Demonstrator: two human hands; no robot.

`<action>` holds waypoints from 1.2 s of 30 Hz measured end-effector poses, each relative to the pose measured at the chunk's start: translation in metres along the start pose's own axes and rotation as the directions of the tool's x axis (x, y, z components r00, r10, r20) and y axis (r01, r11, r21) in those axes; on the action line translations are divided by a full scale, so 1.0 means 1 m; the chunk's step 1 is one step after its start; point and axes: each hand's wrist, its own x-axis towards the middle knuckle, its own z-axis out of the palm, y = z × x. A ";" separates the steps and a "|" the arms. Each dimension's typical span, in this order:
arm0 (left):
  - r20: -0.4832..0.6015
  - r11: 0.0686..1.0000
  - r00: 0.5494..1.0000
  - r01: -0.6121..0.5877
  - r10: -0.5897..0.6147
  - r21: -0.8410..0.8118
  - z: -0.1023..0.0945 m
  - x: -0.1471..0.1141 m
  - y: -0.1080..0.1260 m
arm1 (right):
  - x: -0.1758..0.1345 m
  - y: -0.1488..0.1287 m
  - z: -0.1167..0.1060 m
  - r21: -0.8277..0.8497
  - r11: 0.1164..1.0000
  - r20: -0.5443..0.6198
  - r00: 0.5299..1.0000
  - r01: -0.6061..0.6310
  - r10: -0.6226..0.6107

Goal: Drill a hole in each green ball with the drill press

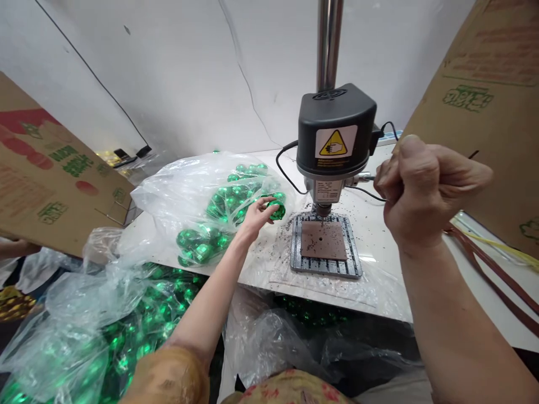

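My left hand (257,216) is closed on a shiny green ball (277,210), between the clear plastic bag and the drill press. More green balls (236,193) fill the plastic bag (168,182) lying on the table beside that hand. A bench drill press (337,134) with a black housing stands to the right of the ball. Its bit points down at a brown board (323,241) on a slotted grey base (326,266). My right hand (425,191) is in a fist around the drill's feed lever (365,177), most of which the fingers hide.
Dark shavings lie scattered around the base on the white table (374,224). Cardboard boxes (497,129) rise at right and left. A big bag of green balls (138,320) sits below the front edge. Another person's arm (19,247) shows at far left. Brown straps (488,266) lie at right.
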 end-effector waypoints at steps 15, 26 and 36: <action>0.158 0.958 0.976 -0.103 0.149 -0.267 0.082 -0.033 -0.034 | -0.001 0.001 -0.002 -0.060 0.998 0.040 0.999 -0.013 0.016; 0.145 0.941 0.938 -0.288 0.314 -0.175 0.096 -0.038 -0.033 | -0.003 0.004 -0.005 0.036 0.999 0.067 0.998 0.020 -0.022; 0.084 0.921 0.950 -0.267 0.301 -0.283 0.108 -0.045 -0.037 | -0.004 0.003 -0.006 0.031 0.999 0.073 0.996 0.039 -0.042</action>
